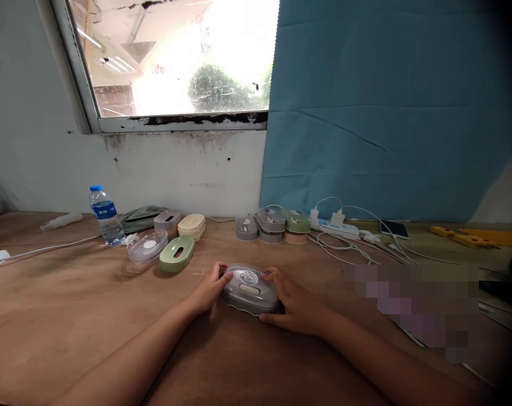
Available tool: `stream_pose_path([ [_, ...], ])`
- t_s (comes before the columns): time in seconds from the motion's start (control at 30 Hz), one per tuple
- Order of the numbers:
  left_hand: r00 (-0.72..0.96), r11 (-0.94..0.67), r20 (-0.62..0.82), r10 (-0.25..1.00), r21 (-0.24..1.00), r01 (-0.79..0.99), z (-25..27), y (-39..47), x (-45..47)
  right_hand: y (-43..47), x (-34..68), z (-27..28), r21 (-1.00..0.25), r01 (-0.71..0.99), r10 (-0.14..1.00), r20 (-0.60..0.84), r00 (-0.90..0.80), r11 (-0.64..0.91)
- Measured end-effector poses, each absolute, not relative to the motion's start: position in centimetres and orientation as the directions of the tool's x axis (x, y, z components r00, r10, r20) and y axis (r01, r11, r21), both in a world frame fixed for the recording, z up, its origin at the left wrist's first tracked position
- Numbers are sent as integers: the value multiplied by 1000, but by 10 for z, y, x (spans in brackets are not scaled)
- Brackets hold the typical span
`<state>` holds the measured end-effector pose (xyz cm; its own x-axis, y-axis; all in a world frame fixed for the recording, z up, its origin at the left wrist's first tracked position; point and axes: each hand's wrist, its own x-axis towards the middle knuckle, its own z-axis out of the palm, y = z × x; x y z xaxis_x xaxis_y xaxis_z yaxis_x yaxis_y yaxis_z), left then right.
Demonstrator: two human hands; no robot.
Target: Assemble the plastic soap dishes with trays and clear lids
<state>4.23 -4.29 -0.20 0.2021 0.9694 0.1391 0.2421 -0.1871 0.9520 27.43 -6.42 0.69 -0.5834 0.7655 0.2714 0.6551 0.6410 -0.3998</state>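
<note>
An oval grey plastic box [256, 305] with a see-through lid and a round printed sticker sits near the middle of the table. Its lid has a slot that shows something pale. My left hand [211, 288] grips the left end, thumb on the lid edge and fingers partly hidden behind. Around the right end curls my right hand [300, 301], with a fingertip on the lid and the thumb low at the front. Beyond, to the left, are a green oval slotted piece [177, 255], stacked clear lids [148, 246], a stack of cream oval pieces [192, 225] and a grey slotted piece [168, 219].
Several closed oval boxes [270, 223] stand by the wall. White cables and a power strip [338, 228] lie to their right, with a phone [393, 229] and yellow tools [471, 239] farther along. A water bottle [106, 217] stands at the back left. Pixelation covers the right side.
</note>
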Motion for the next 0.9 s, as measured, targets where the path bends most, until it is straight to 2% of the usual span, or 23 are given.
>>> stream_pose_path([
  [0.2, 214, -196, 144, 966, 949, 245, -4, -42, 41, -56, 289, 11, -502, 544, 706, 216, -674, 673],
  [0.33, 114, -192, 180, 977, 975, 108, -8, -38, 42, -55, 289, 12, -522, 455, 645, 268, -716, 722],
  [0.43, -53, -207, 209, 976, 977, 44, -7, -33, 37, -51, 280, 6, -457, 444, 613, 338, -714, 771],
  [0.57, -310, -296, 311, 898, 950, 96, -1, -23, 21, -19, 256, 4, -234, 563, 590, 530, -609, 792],
  [0.63, -401, -322, 340, 851, 940, 115, 0, -19, 12, 10, 241, 10, -123, 739, 644, 599, -476, 662],
  [0.77, -460, -326, 357, 813, 934, 149, 2, -14, -1, 72, 213, 26, -137, 872, 706, 651, -279, 470],
  [0.9, -479, -331, 391, 786, 920, 209, 5, -12, -6, 107, 196, 28, -145, 947, 753, 645, -129, 287],
])
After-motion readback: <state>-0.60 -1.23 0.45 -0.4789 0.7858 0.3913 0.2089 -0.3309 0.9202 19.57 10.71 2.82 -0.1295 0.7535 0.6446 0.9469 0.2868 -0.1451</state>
